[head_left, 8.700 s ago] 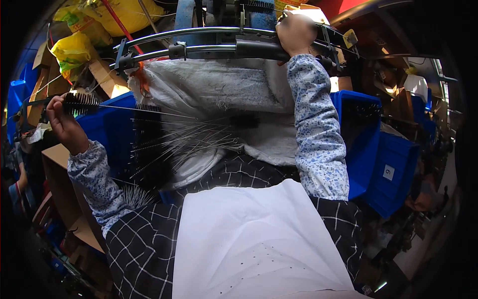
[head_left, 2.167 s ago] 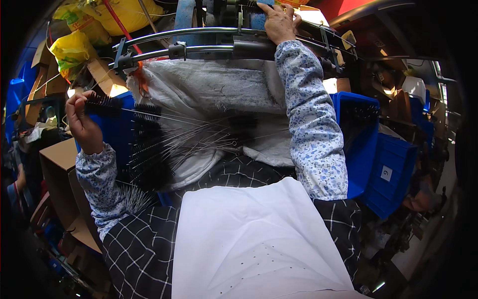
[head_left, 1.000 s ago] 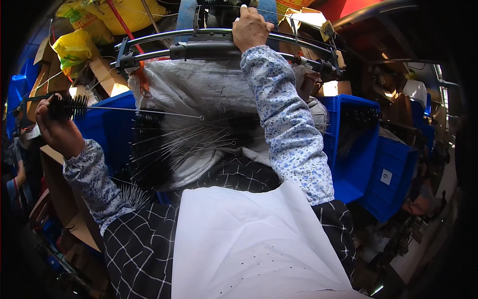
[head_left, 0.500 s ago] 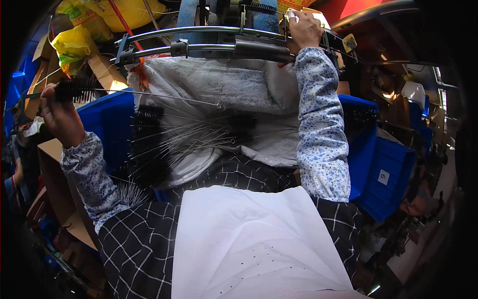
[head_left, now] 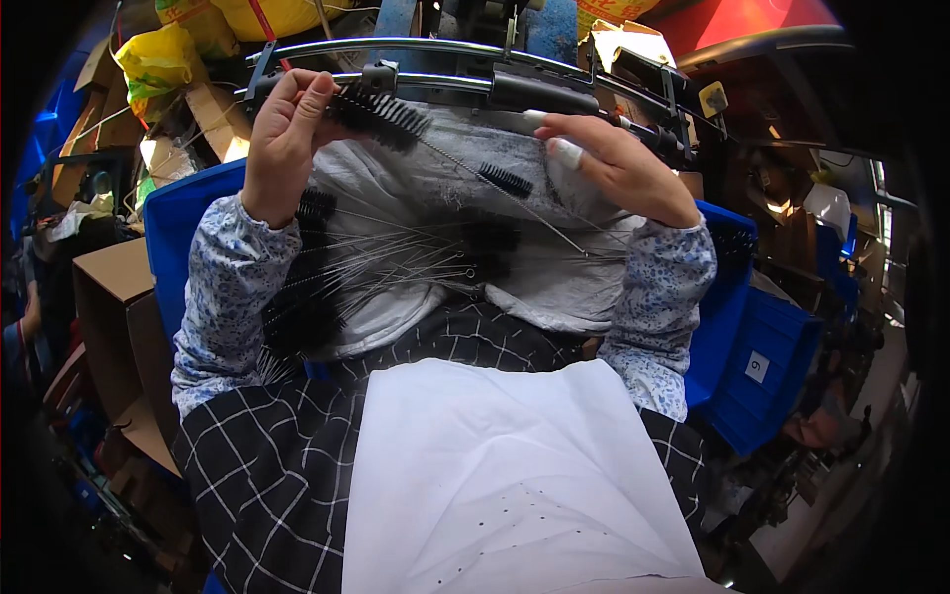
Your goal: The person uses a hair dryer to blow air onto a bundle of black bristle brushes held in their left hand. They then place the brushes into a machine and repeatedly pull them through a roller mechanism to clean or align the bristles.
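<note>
My left hand [head_left: 282,139] is raised and pinches a bundle of black bristle brushes [head_left: 381,111] on thin wire stems, close under the curved metal rail [head_left: 416,49] of a machine. My right hand [head_left: 618,163], with a bandaged fingertip, hovers over a grey cloth [head_left: 554,262] in a blue bin [head_left: 183,223], fingers touching a wire stem that carries a small black brush [head_left: 505,180]. Several more wire brushes [head_left: 327,297] lie fanned out on the cloth below my hands.
Cardboard boxes [head_left: 104,297] stand at the left, yellow bags [head_left: 158,59] at the top left. More blue crates [head_left: 767,371] sit at the right. A white sheet [head_left: 505,475] and checked cloth [head_left: 262,475] cover my lap.
My left hand has swung in from the far left to the rail with the brush bundle. My right hand has come down off the machine rail onto the wire stem.
</note>
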The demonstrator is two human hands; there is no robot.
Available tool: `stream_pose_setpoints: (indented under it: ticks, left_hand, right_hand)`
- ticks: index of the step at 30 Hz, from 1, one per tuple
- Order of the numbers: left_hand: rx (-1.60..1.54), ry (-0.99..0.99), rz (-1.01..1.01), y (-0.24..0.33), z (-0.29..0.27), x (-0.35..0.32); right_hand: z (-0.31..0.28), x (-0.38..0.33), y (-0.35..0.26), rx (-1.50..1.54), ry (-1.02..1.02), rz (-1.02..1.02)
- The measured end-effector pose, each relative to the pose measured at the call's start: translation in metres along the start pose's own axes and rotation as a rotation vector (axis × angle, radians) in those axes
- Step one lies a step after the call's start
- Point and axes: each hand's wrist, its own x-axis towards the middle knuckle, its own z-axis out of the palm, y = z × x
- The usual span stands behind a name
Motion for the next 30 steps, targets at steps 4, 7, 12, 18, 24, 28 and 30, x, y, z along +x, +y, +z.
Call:
stream_pose_setpoints:
  ticks: [4,7,12,18,24,28,30]
  left_hand:
    - [0.052,-0.069,-0.048,-0.023,0.02,-0.012]
    - [0.254,-0.115,-0.151,-0.009,-0.018,-0.023]
    - [1.16,-0.091,-0.224,-0.055,-0.118,-0.053]
    - [1.011,-0.009,-0.282,-0.065,-0.125,-0.072]
    - [1.059,-0.085,-0.319,-0.057,-0.131,-0.078]
    - [0.818,0.11,-0.287,-0.048,-0.121,-0.074]
    - [0.699,0.252,-0.051,-0.046,-0.124,-0.066]
  right_hand:
    - [0.083,0.04,-0.041,0.376,0.104,-0.006]
    - [0.066,0.049,-0.028,0.14,0.285,0.112]
    - [0.02,0.084,0.089,-0.693,0.87,0.255]
    - [0.015,0.098,0.099,-0.769,0.803,0.327]
    - [0.015,0.1,0.103,-0.771,0.8,0.256]
    - [0.014,0.104,0.109,-0.805,0.723,0.29]
    - [0.009,0.103,0.099,-0.784,0.714,0.315]
